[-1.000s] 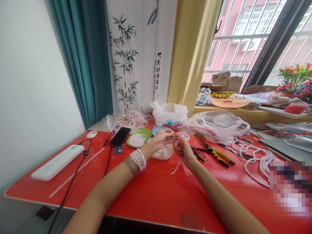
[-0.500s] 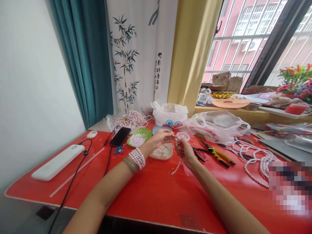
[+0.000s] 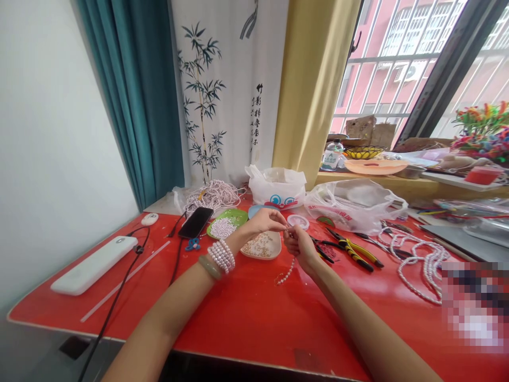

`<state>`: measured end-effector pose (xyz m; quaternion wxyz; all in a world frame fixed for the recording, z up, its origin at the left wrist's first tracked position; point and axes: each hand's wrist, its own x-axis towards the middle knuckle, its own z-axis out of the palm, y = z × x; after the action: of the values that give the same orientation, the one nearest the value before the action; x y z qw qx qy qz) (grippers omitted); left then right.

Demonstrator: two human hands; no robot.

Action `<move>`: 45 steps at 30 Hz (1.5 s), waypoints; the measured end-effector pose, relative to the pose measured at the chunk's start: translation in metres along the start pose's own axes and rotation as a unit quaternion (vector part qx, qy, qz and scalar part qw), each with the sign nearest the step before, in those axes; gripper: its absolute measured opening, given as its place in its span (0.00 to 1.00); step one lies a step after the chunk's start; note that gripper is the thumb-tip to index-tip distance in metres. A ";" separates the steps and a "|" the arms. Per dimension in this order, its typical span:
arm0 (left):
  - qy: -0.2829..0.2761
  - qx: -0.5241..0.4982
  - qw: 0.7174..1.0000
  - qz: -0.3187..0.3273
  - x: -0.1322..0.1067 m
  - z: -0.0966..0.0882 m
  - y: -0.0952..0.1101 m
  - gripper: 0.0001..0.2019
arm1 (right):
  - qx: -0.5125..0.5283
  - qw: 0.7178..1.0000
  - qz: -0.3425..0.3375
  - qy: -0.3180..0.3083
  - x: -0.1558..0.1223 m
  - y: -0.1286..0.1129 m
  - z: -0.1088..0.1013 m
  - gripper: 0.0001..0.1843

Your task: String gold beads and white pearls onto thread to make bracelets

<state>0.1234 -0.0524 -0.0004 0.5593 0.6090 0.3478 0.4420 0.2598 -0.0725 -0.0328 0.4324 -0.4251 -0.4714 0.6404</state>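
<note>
Over the middle of the red table, my two hands meet at the fingertips. From my right hand [image 3: 304, 246], closed in a pinch, a short strand of pearl beads [image 3: 287, 272] hangs toward the tabletop. My left hand [image 3: 268, 222] pinches at the strand's upper end; the tiny piece between the fingertips is too small to make out. Below the left hand lies a pale dish [image 3: 262, 249] of small gold and white beads. Beside it a green dish [image 3: 223, 229] holds lilac pearls. Pearl bracelets [image 3: 222, 257] and a green bangle circle my left wrist.
Yellow-black pliers [image 3: 360, 254] and pearl strands [image 3: 427, 260] lie to the right. White plastic bags [image 3: 353, 207] stand at the back. A phone [image 3: 196, 223], a white power bank [image 3: 95, 265] and a black cable [image 3: 119, 289] occupy the left side.
My left hand's fingertips have dipped slightly closer to the right hand's pinch. The bead strand still hangs from the right hand, and the view has shifted a little.
</note>
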 end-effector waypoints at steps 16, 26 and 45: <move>0.031 -0.002 0.999 -0.022 0.006 -0.010 -0.008 0.08 | -0.079 0.996 -0.030 -0.010 0.002 -0.002 -0.008 0.14; 0.016 -0.010 0.998 -0.065 0.005 -0.015 -0.005 0.09 | -0.115 0.992 -0.058 -0.018 0.005 0.000 -0.011 0.14; 0.070 0.243 0.948 -0.193 -0.007 -0.113 0.004 0.15 | -0.038 0.998 -0.042 0.031 0.016 0.004 -0.024 0.15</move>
<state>0.0157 -0.0174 0.0011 0.4432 0.6152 0.5941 0.2687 0.2782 -0.0518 -0.0433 0.4565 -0.4405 -0.4992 0.5903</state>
